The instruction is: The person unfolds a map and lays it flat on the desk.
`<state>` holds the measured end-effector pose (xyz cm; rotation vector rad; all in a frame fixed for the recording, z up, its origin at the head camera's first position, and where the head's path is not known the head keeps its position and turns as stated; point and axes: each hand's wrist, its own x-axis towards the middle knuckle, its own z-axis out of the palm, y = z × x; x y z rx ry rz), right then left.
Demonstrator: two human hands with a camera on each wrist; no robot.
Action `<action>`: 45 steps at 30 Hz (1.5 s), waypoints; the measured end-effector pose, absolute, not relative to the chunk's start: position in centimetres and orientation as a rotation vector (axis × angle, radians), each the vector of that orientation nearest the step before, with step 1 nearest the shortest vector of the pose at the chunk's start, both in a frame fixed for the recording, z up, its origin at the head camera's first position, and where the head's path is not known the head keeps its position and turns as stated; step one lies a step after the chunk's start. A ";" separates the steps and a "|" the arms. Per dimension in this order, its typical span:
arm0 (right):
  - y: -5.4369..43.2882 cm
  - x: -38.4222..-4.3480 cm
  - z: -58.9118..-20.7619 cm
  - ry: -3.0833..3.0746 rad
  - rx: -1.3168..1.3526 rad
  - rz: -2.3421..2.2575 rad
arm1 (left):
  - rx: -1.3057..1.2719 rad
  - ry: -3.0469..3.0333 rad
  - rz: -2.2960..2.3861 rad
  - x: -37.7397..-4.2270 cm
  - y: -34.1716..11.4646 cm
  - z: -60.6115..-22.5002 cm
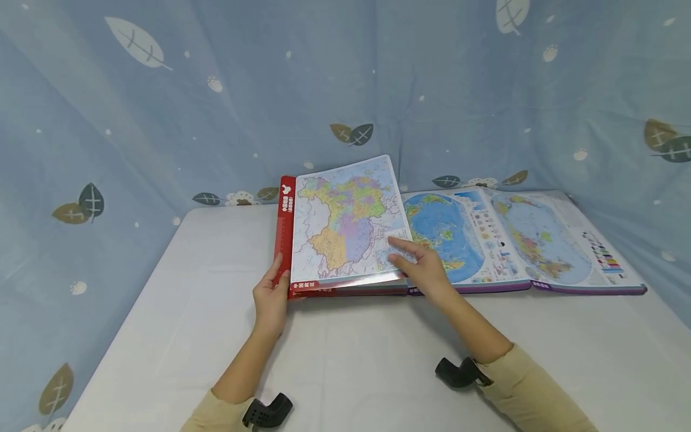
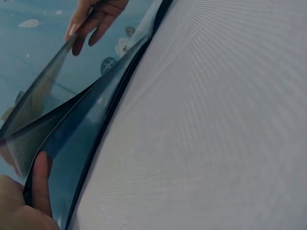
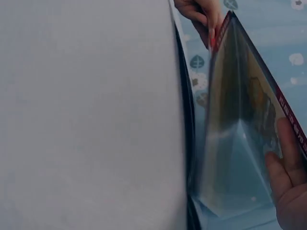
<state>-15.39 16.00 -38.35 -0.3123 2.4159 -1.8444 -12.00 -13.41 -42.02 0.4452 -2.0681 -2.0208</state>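
A red-edged folding map (image 1: pixel 351 228) shows a multicoloured map of China on its top panel, with writing along its red left strip. My left hand (image 1: pixel 272 305) grips that strip near the lower left corner. On the right edge of the panel, my right hand (image 1: pixel 429 273) pinches the sheet near its lower corner. The panel is tilted, its right side lifted above the layers beneath. In the right wrist view, the fingers of my right hand (image 3: pixel 290 177) lie against the raised panel's underside, and the folds gape open in a wedge.
To the right lies an unfolded world map (image 1: pixel 464 240) with a purple lower edge, its left part hidden under the red one. White cloth covers the table (image 1: pixel 345 360). Behind it hangs a blue curtain (image 1: pixel 270 90) with leaf prints.
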 end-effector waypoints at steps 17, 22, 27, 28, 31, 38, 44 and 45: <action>20.4 -15.2 -33.3 2.291 -0.085 -2.045 | 0.434 -2.154 -1.990 -12.9 -14.2 -42.6; 21.8 -14.8 -32.3 2.314 -0.037 -2.080 | 0.420 -2.167 -1.975 -13.0 -14.1 -42.7; 23.5 -14.8 -31.4 2.284 -0.027 -2.161 | 0.417 -2.224 -1.929 -13.0 -14.3 -42.8; 23.9 -14.9 -31.3 2.280 -0.030 -2.172 | 0.413 -2.233 -1.924 -13.0 -14.3 -42.8; 24.6 -14.9 -31.0 2.285 -0.062 -2.183 | 0.417 -2.251 -1.914 -12.9 -14.8 -43.0; 24.4 -15.1 -31.0 2.157 -0.059 -2.349 | 0.431 -2.241 -1.909 -12.4 -17.8 -44.6; 25.5 -15.2 -30.8 2.166 -0.041 -2.437 | 0.404 -2.249 -1.885 -12.3 -18.2 -45.0; 25.8 -15.2 -30.8 2.156 -0.055 -2.479 | 0.394 -2.253 -1.880 -12.4 -18.2 -45.0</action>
